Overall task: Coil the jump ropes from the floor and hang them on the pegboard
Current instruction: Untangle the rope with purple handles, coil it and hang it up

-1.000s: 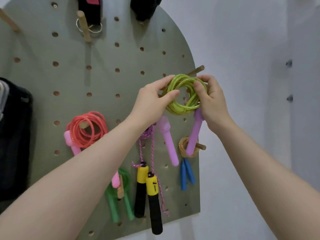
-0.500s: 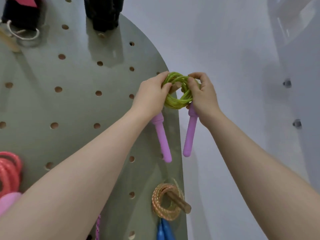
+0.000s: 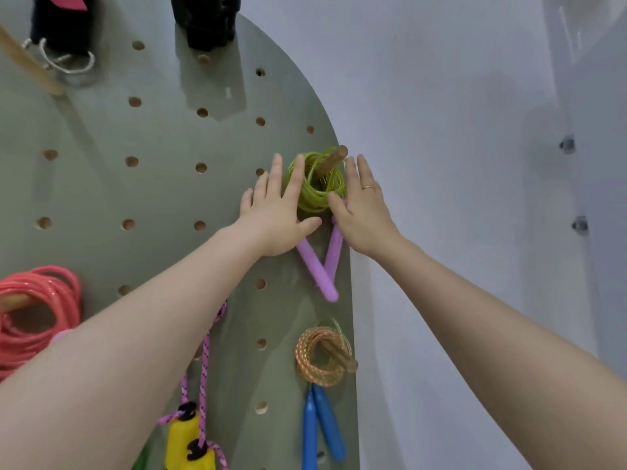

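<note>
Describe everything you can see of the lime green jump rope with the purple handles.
The lime green jump rope with purple handles is a thin, glossy, plastic-looking cord wound into a tight coil, looped round a wooden peg near the right edge of the grey-green pegboard. Its two smooth purple handles hang below, crossing into a V at their lower ends. The left hand lies flat with straight fingers against the coil's left side; the right hand, open, touches its right side.

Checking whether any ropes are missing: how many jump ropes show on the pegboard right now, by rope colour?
Green coil with purple handles: 1
Coral coil: 1
Orange braided coil with blue handles: 1
Pink-purple braided rope with yellow handles: 1
Total: 4 ropes in view; a green bit at the bottom edge is too cropped to count.
</note>
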The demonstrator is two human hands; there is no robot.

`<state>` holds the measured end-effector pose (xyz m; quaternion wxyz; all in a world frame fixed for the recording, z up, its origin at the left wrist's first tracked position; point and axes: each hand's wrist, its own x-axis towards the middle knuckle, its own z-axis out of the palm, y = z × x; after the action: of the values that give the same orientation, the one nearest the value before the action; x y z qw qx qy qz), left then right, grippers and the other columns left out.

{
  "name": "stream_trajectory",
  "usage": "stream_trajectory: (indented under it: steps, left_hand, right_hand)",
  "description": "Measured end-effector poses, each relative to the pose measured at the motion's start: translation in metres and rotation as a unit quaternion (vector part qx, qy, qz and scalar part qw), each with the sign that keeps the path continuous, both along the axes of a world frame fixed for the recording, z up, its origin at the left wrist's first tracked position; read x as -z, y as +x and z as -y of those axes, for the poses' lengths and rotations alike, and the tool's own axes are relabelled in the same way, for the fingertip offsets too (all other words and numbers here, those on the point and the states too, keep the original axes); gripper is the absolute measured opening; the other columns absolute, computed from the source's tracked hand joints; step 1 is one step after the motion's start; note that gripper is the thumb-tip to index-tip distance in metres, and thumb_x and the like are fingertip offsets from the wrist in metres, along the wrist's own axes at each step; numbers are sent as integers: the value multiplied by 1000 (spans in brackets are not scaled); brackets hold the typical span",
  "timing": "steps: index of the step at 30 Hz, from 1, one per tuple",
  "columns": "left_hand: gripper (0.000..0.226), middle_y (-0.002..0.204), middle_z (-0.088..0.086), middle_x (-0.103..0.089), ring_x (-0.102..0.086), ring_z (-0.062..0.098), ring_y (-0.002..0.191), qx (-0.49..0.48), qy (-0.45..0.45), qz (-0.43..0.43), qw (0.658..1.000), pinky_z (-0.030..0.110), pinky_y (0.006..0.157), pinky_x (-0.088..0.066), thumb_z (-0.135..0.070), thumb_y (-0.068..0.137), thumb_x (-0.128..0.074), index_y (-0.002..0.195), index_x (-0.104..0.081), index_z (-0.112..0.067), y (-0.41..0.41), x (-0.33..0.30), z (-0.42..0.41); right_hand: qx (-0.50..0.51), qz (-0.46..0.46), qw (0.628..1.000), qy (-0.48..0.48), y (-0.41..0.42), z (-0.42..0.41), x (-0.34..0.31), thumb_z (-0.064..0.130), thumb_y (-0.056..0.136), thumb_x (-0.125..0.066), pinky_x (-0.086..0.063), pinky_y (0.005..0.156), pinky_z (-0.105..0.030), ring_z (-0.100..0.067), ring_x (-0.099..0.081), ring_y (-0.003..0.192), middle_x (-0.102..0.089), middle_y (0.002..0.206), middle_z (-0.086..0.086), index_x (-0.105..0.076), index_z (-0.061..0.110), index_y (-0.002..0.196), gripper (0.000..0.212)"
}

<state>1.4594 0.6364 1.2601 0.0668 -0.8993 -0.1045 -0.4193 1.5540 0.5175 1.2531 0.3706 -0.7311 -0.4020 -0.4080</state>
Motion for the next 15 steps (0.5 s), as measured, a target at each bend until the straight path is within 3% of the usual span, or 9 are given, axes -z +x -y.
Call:
stream_trajectory:
  steps: [4,9,12,15]
  left_hand:
    - [80,155,5,23,6,28,144,13,26,5,1000,44,115,-7,-49,92,-42,146,14,-33,-35,14,7]
    - [74,155,4,21,6,28,144,27,62,-39,997,44,114,-7,-45,92,-44,149,2,-30,-93,39,24]
    - [67,157,4,14,1,27,144,56,67,-45,995,44,113,-12,-41,91,-47,148,-13,-29,-131,62,29]
    - [49,156,8,-12,-16,28,141,91,77,-19,993,42,109,-22,-31,90,-50,137,-42,-20,-163,99,26]
  right_hand:
    - [4,29,999,12,-31,22,18,28,96,-41,-9,116,-32,-21,0,146,7,159,-5,1,16,150,70]
    - [22,-21,999,19,-88,37,42,25,95,-43,-15,115,-34,-23,-6,145,4,159,-6,-6,15,150,67]
    - [9,-47,998,37,-129,46,66,22,94,-45,-21,113,-34,-23,-13,144,-4,158,-6,-24,14,145,56]
    - [-9,-56,998,25,-169,52,101,17,92,-45,-26,107,-31,-22,-24,138,-24,151,-6,-45,12,130,39]
